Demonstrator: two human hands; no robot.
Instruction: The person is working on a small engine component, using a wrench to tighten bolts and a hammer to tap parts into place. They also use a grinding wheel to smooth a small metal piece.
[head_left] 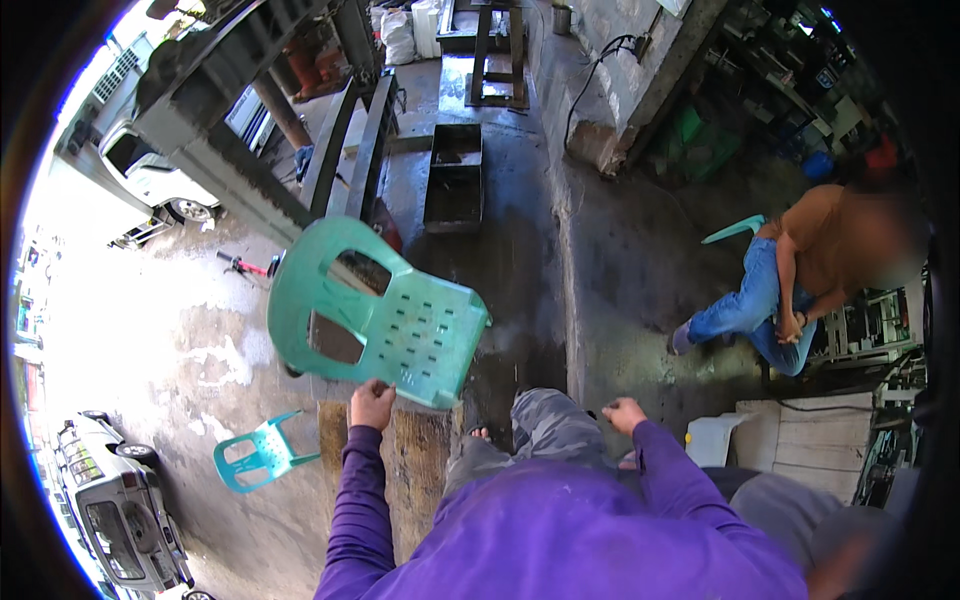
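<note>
My left hand [372, 405] has bent fingers at the lower edge of a green plastic chair [420, 340], apparently gripping it; the chair's seat has slots and its back is to the left. My right hand [624, 416] is raised beside my right knee [545, 420], fingers curled; what they hold, if anything, is too small to make out. My legs are in camouflage trousers. A worn wooden surface [420, 475] lies below the chair, to the left of my legs.
A seated person [815, 240] is at right, another person [780, 500] close at lower right. A second green chair [280, 453] stands at lower left. Metal trays [453, 205], beams [370, 150] and a pillar [190, 140] are ahead. A concrete ledge runs centrally. Vehicles [115, 510] are at left.
</note>
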